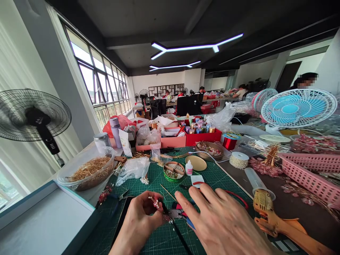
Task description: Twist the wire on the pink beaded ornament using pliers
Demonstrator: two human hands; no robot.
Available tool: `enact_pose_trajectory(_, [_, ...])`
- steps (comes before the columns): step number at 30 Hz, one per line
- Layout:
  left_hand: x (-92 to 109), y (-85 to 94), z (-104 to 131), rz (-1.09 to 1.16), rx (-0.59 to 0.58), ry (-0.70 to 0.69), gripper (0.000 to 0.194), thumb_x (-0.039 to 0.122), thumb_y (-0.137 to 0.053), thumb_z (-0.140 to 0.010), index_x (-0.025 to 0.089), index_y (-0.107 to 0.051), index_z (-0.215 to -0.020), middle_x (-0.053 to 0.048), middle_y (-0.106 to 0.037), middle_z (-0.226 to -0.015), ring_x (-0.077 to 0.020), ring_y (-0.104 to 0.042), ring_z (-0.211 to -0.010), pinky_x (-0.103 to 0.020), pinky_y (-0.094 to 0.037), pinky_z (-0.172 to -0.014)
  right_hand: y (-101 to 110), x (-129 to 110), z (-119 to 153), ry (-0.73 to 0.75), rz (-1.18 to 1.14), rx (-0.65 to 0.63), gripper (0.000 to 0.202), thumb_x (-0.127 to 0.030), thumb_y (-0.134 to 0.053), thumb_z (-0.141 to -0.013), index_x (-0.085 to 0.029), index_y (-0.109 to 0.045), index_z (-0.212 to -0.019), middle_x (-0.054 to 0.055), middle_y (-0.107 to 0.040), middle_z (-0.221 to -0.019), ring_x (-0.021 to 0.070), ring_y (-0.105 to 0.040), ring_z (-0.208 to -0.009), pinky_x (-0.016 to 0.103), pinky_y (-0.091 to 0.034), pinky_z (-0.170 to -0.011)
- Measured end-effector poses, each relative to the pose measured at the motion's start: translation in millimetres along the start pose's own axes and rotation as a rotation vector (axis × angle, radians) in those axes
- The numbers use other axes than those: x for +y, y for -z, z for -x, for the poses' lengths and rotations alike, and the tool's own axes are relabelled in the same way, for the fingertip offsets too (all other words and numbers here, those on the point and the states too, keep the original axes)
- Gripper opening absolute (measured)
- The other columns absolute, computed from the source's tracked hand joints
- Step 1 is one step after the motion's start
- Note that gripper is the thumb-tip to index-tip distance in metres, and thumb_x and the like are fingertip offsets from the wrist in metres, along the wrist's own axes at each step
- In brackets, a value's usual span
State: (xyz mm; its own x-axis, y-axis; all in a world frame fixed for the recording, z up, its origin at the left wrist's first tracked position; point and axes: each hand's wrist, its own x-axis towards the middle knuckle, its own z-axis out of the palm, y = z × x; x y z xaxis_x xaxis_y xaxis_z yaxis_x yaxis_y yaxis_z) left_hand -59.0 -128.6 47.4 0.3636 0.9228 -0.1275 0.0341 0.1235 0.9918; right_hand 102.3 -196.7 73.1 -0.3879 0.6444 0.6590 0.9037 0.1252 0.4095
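My left hand point(139, 216) pinches a small cluster of pearl beads on wire point(154, 203) just above the green cutting mat point(217, 177). My right hand point(220, 221) hovers beside it, fingers spread and holding nothing, over pliers with red and blue handles point(176, 213). A thin brass wire point(167, 192) lies on the mat behind the beads. Farther back sit a round green tin of pearl beads point(174, 171), a small white glue bottle point(189, 168) and a gold lid point(196, 163).
A clear tub of gold wire pieces point(87, 170) stands at the left, a yellow glue gun point(265, 203) and pink basket point(310, 173) at the right. Red boxes of thread spools point(203, 132), fans point(297, 108) and seated people fill the background.
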Motion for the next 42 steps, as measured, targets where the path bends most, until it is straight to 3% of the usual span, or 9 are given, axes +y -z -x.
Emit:
enact_pose_trajectory(11, [-2.7,0.8,0.0,0.008,-0.018,0.007,0.023,0.019,-0.067,-0.058,0.012,-0.056,-0.077,0.003,-0.05,-0.062,-0.011,-0.047,-0.059,-0.023,-0.04,-0.058,7.4,-0.7,0.7,-0.003,0.02,-0.011,0.031,-0.016,-0.052,-0.068,-0.022,-0.063,-0.097,0.002,-0.066,-0.075,0.019,-0.056,-0.068,0.033,-0.038,-0.061])
enact_pose_trajectory(16, [-2.5,0.4,2.1,0.006,-0.016,0.019,0.026,0.022,-0.069,-0.057,0.012,-0.057,-0.078,0.003,-0.05,-0.062,-0.0114,-0.048,-0.058,-0.024,-0.041,-0.057,1.4,-2.0,0.2,0.003,0.016,-0.007,0.027,-0.019,-0.052,-0.07,-0.022,-0.063,-0.094,0.002,-0.065,-0.073,0.0183,-0.054,-0.065,0.033,-0.036,-0.059])
enact_pose_trajectory(25, [-1.3,-1.2,1.1,0.029,-0.013,0.008,0.025,0.013,-0.067,-0.053,0.012,-0.058,-0.077,0.003,-0.051,-0.062,-0.0109,-0.049,-0.058,-0.023,-0.042,-0.057,3.6,-6.4,3.0,-0.048,0.018,-0.007,0.029,-0.018,-0.056,-0.063,-0.023,-0.065,-0.09,0.002,-0.066,-0.068,0.0188,-0.052,-0.059,0.032,-0.033,-0.053])
enact_pose_trajectory(33, [-9.6,1.2,-4.9,0.038,0.005,0.024,0.022,0.009,-0.066,-0.053,0.013,-0.061,-0.074,0.003,-0.054,-0.062,-0.0128,-0.054,-0.059,-0.026,-0.047,-0.059,8.8,-7.9,5.6,-0.029,0.067,-0.049,0.023,-0.018,-0.052,-0.073,-0.024,-0.064,-0.093,0.003,-0.065,-0.073,0.0194,-0.055,-0.064,0.033,-0.036,-0.058])
enact_pose_trajectory(42, [-12.3,1.6,-5.7,-0.012,-0.016,-0.015,0.02,0.014,-0.065,-0.058,0.013,-0.059,-0.077,0.002,-0.054,-0.065,-0.0125,-0.054,-0.06,-0.027,-0.048,-0.062,12.8,-7.0,4.8,-0.005,0.06,-0.03,0.024,-0.017,-0.051,-0.075,-0.024,-0.065,-0.093,0.003,-0.066,-0.075,0.0194,-0.056,-0.066,0.033,-0.039,-0.06])
